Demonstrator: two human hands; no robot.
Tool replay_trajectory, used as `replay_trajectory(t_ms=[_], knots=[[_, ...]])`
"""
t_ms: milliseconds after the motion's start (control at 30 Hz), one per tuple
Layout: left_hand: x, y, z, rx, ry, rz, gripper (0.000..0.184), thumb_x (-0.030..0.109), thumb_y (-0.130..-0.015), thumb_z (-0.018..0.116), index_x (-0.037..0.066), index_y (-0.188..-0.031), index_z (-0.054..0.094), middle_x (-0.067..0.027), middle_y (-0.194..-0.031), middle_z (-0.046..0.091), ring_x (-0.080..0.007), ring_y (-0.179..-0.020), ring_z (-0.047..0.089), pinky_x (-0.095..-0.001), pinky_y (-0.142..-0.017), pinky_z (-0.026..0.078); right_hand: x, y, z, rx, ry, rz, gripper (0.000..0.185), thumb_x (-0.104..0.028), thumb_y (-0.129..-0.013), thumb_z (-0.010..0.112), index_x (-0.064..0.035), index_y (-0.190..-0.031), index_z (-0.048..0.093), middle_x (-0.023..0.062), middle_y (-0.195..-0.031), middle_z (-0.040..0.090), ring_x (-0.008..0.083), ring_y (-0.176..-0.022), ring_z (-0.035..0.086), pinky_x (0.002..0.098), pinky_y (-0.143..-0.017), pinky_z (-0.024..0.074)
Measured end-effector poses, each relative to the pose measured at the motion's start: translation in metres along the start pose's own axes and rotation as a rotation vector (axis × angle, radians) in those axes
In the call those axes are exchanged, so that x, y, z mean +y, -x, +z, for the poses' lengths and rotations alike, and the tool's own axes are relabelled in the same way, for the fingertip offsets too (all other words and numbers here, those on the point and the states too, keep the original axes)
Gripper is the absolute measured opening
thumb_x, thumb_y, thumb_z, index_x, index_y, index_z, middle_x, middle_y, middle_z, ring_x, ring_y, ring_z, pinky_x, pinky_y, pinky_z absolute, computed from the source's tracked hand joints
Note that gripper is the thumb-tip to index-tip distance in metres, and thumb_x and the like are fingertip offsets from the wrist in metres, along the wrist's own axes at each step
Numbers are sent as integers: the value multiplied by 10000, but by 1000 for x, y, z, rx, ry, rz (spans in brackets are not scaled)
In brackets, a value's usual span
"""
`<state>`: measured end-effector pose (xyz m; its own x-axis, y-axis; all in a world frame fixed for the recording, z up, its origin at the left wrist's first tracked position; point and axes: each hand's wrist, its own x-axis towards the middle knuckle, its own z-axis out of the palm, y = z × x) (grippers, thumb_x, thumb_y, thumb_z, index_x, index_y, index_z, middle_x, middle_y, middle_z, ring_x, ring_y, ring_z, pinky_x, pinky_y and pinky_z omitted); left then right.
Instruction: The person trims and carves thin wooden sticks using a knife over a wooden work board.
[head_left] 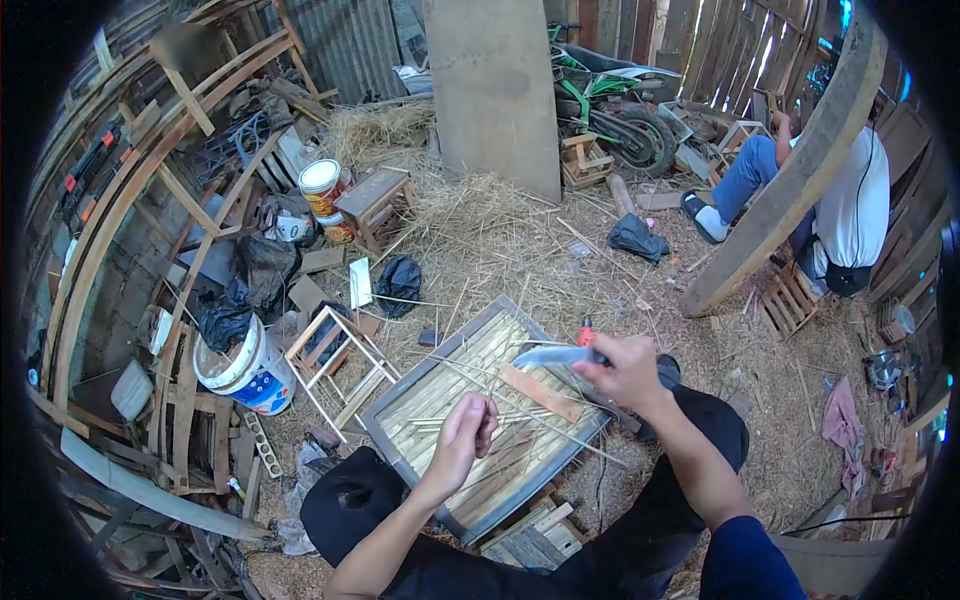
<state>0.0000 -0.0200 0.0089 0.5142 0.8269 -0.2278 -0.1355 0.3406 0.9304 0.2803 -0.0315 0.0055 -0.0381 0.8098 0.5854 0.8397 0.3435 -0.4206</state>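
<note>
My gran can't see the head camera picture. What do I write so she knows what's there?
Someone's right hand holds a knife over a framed panel with a flat wooden piece on it, and the left hand is curled nearby. Straw and a green motorbike show farther back, and another person is at the right.

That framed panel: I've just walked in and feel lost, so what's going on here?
The right hand holds a knife above the framed panel. Thin strips and a flat wooden piece lie on it. The left hand is closed over the panel; whether it grips a strip is unclear. Another person sits partly behind a post.
</note>
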Motion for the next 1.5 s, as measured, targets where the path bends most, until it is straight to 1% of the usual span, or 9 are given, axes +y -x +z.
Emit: replay_trajectory(t_ms=[233, 367, 400, 600, 800, 900, 1100, 1400, 1500], knots=[[-8, -9, 15, -107, 12, 58, 201, 260, -1039, 489, 79, -1124, 482, 3, -793, 456, -49, -598, 351, -208, -519, 291, -20, -6, 17, -133, -172, -225, 452, -489, -799, 747, -95, -675, 563, 48, -487, 495, 229, -422, 538, 368, -426, 399], [5, -8, 36, -91, -227, 102, 169, 182, -1029, 494, 94, -1173, 479, 11, -816, 479, -47, -644, 390, -199, -558, 319, -29, -7, 27, -115, -264, -299, 471, -509, -808, 733, -93, -667, 564, 50, -482, 486, 230, -423, 541, 362, -422, 400], [3, -9, 35, -90, -224, 38, 163, 145, -1020, 498, 100, -1176, 480, 19, -812, 479, -44, -651, 397, -203, -564, 324, -29, -7, 29, -101, -240, -321, 475, -519, -813, 723, -91, -672, 571, 50, -472, 479, 224, -417, 541, 361, -418, 399], [8, -13, 30, -126, -152, -19, 160, 149, -1027, 500, 73, -1167, 509, 22, -815, 485, -47, -711, 431, -223, -628, 389, -26, -13, 28, -102, -182, -290, 467, -525, -821, 712, -92, -689, 595, 41, -457, 469, 215, -401, 530, 357, -408, 387], [-9, -15, 20, -92, -400, 172, 238, 212, -1040, 496, 2, -1124, 570, 3, -918, 575, -69, -850, 535, -238, -739, 456, -23, -19, 18, -62, -139, -305, 464, -529, -803, 726, -103, -691, 581, 26, -452, 448, 205, -401, 523, 353, -411, 384], [-2, -12, 21, -96, -473, 127, 273, 217, -1039, 501, -30, -1106, 596, -10, -983, 584, -81, -884, 546, -265, -767, 470, -24, -27, 7, 13, -78, -310, 473, -523, -784, 742, -109, -663, 547, 20, -463, 453, 205, -413, 531, 350, -418, 387], [8, -2, 22, -49, -380, 132, 201, 175, -1036, 492, -8, -1104, 543, -13, -888, 550, -74, -778, 487, -243, -683, 419, -16, -21, 6, 22, -35, -216, 445, -491, -744, 773, -115, -658, 552, 31, -476, 480, 208, -424, 542, 349, -426, 397], [3, 5, 1, -56, -302, 112, 227, 197, -1041, 499, -4, -1140, 525, 2, -894, 555, -55, -792, 479, -224, -716, 415, 11, -16, -16, 58, 107, 3, 403, -456, -781, 761, -102, -688, 592, 64, -506, 541, 240, -461, 587, 359, -428, 420], [2, 4, -2, -64, -376, 124, 221, 241, -1048, 475, 50, -1146, 527, 41, -796, 461, -22, -650, 368, -193, -562, 309, 12, -10, -15, 26, 108, 9, 408, -453, -786, 757, -99, -690, 580, 70, -503, 534, 248, -455, 580, 368, -428, 419]])
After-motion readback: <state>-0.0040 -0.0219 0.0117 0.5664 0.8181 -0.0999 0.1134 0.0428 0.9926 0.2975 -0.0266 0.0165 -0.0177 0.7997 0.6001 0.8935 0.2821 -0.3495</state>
